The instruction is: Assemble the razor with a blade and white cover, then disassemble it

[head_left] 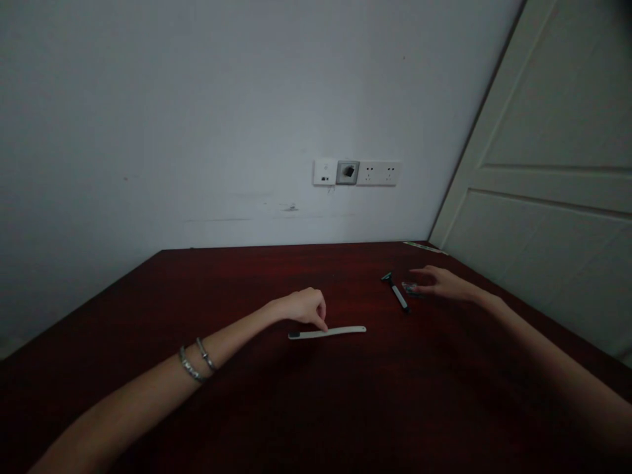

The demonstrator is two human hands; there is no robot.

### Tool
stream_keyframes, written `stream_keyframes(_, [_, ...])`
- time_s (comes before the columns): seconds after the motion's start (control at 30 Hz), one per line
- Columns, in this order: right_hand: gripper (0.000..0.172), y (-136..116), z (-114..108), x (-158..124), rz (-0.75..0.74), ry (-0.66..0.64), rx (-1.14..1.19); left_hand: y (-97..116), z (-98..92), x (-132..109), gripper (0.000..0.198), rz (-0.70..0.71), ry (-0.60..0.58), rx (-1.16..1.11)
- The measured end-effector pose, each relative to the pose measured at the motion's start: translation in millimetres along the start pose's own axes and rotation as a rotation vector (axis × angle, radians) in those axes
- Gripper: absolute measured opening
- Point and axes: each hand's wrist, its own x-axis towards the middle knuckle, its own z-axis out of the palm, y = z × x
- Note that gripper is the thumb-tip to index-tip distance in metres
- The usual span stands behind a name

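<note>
1. Head view, left hand (307, 308): yours, reaching in over the table, palm down, fingers curled. Thumb and forefinger are brought together in a pinch on the handle of the toothbrush, near its middle.
2. Toothbrush (340, 330): one, white, slim handle, dark bristles at the end to your left, small hole at the other end. Lies crosswise in front of you, beneath your left fingertips.
3. Right hand (442, 283): yours, farther out and to the right. Thumb and forefinger stand well parted, the thumb at the clear item; you cannot tell whether it touches.
4. Clear item (409, 288): one, small, transparent, on the table between razor and right hand; its exact kind is too small to tell.
5. Razor (399, 296): one, grey and black handle, lying aslant just left of the clear item, head pointing away from you.
6. Bracelets (190, 365): two, silver-coloured, on your left forearm.
7. Table (222, 276): dark red-brown, set against a pale wall (197, 118).
8. Socket panels (378, 173): a row on the wall, one with a black plug (349, 171).
9. Door (557, 131): pale, panelled, at right.
</note>
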Motion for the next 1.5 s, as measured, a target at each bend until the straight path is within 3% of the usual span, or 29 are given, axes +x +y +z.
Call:
stream_keyframes(0.27, [0.045, -65.3, 0.0, -5.3, -0.219, -0.045, -0.036, 6.5, 11.3, 1.2, 0.014, -0.012, -0.004, 0.078])
stream_keyframes(0.53, [0.036, -102.0, 10.5, -10.2, -0.257, -0.079, -0.054, 14.7, 16.8, 0.5, 0.014, -0.020, 0.011, 0.152])
stream_keyframes(0.73, [0.030, -131.4, 18.8, -20.9, -0.191, -0.033, -0.069, 16.5, 20.1, 2.0, 0.011, 0.009, 0.018, 0.150])
stream_keyframes(0.93, [0.025, -152.6, 25.8, -27.0, -0.217, 0.000, -0.028, 12.9, 20.3, 8.1, 0.009, 0.109, 0.039, 0.208])
stream_keyframes(1.13, [0.027, -176.9, 23.5, -34.5, -0.274, 0.001, 0.014, 20.9, 2.6, 12.6, 0.008, 0.187, 0.067, 0.318])
stream_keyframes(1.3, [0.029, -195.6, 23.0, -44.0, -0.281, -0.057, -0.063, 27.4, -3.6, 16.0, 0.008, 0.268, 0.104, 0.443])
stream_keyframes(1.5, [0.021, -200.8, 29.3, -49.5, -0.222, -0.083, -0.161, 30.3, -1.1, 19.3, 0.007, 0.321, 0.129, 0.474])
